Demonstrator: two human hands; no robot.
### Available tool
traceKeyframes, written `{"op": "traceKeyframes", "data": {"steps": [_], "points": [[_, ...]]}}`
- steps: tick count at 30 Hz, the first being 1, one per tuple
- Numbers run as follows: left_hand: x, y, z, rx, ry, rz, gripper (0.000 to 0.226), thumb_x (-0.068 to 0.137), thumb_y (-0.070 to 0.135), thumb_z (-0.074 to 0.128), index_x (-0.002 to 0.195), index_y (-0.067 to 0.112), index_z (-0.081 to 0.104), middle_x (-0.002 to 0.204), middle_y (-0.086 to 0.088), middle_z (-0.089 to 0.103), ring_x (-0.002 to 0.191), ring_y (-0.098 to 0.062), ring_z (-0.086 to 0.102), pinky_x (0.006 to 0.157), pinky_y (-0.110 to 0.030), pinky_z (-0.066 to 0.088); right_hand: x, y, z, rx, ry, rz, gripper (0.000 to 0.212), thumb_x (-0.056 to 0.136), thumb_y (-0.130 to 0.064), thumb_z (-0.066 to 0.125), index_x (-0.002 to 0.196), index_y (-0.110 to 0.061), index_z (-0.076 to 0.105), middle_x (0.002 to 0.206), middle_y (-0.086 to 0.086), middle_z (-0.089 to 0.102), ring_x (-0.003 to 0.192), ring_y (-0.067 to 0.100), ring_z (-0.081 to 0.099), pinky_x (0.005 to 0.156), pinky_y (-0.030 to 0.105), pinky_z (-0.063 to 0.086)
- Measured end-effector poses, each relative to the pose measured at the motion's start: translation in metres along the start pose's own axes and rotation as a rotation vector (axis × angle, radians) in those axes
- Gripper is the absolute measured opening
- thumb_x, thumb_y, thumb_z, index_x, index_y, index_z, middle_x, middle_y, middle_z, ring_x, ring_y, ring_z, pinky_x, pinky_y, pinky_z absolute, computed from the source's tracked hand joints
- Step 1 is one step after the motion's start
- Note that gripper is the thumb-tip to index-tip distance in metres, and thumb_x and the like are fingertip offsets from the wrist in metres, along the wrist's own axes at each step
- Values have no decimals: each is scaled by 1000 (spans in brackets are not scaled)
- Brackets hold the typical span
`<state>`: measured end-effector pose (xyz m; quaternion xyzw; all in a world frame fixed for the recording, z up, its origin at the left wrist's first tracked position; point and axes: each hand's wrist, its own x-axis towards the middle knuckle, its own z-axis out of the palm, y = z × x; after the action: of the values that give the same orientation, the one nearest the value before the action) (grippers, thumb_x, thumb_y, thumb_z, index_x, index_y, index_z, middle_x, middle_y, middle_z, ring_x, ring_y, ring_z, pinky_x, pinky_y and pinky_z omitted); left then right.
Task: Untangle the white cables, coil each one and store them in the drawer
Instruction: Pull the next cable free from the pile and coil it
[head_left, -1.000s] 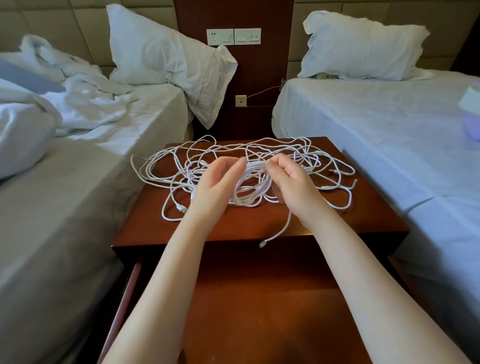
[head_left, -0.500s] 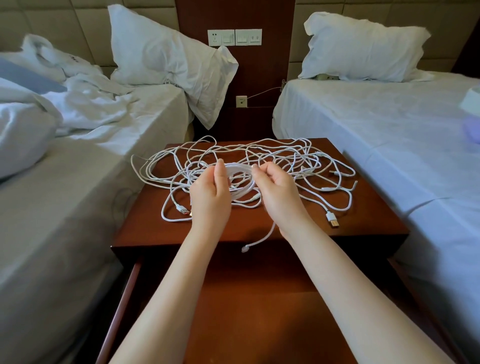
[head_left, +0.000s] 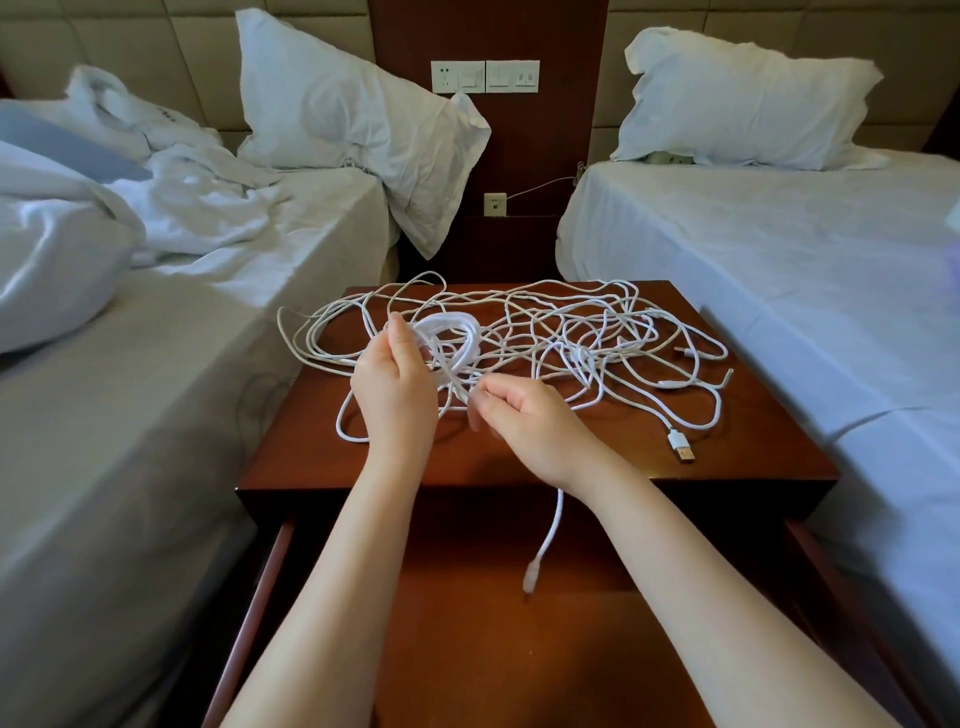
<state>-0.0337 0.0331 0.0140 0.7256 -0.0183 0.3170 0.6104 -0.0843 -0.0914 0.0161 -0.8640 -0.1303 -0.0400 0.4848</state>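
Overhead, at a reddish-brown wooden bedside bench (head_left: 753, 441) set between two white-sheeted beds (head_left: 779, 270), a person's left hand (head_left: 395, 387) has its grip curled round a small coil of white cable (head_left: 452, 332), held over the tangled white cables (head_left: 597, 332) that sprawl across the benchtop. The right hand (head_left: 524, 423), just beside it, pinches a single strand (head_left: 460, 387) in a narrow grip. From under that wrist a loose cable end (head_left: 545, 540) hangs over the open wooden drawer (head_left: 467, 649), and a white USB plug (head_left: 683, 447) lies near the bench's front right corner.
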Motion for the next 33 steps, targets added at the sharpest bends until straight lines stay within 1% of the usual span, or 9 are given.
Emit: {"op": "traceKeyframes", "data": {"steps": [1,3,7,12,15,17,22,28,33], "points": [[2,1,-1,-69,4,-47,52,102,32,36,60,4,50,53,-4,45,48,-4,41,52,-22,35,1,3,0,27,-20,29,35,101,-24,42,71,-12,56,51,-11,40,50,5,36,56,22,31],[6,3,-3,-156,-34,-99,57,97,43,35,76,-5,58,60,-16,50,55,-22,45,54,-41,38,2,10,-3,148,-33,96,36,102,-23,42,68,-13,51,46,-11,36,45,5,31,51,19,27],[-2,23,-1,-258,-277,-127,50,102,34,38,81,-8,55,59,-11,41,45,-12,39,41,-25,32,3,25,-14,503,13,159,34,101,-23,46,68,-14,46,50,-8,28,45,8,22,44,17,21],[-17,41,3,-233,-663,-74,38,101,29,40,73,11,57,50,8,47,41,-8,42,38,-19,35,-1,31,-39,719,156,190,31,100,-15,47,73,-12,61,52,-3,30,42,7,24,42,17,23],[-26,48,3,-147,-870,-32,37,101,30,39,75,12,60,52,6,52,41,-9,43,41,-17,36,-4,24,-52,695,246,192,21,97,-21,53,80,-12,62,67,9,49,59,17,46,62,25,42],[-29,51,4,-61,-972,-13,37,100,34,39,81,13,64,54,2,54,42,-9,43,45,-18,37,-5,22,-58,677,263,170,26,94,-26,56,71,-13,58,66,4,52,63,16,50,75,31,45],[-36,56,7,70,-1136,-30,33,98,38,42,78,29,66,52,6,53,47,-12,43,50,-24,37,-7,17,-69,628,200,59,36,99,-21,50,64,-14,50,52,-1,32,47,11,26,49,23,25],[-37,54,11,142,-1097,-27,37,99,37,42,78,20,67,52,10,46,46,-4,37,48,-16,31,-12,6,-78,436,341,-35,36,100,-19,50,65,-13,52,51,-2,32,45,9,26,45,19,25],[-31,31,20,210,-723,-14,43,102,31,40,74,4,59,53,4,40,45,-7,32,42,-15,25,-14,-13,-71,210,341,-51,34,99,-22,51,67,-12,53,42,-14,39,41,3,37,49,14,31]]}}
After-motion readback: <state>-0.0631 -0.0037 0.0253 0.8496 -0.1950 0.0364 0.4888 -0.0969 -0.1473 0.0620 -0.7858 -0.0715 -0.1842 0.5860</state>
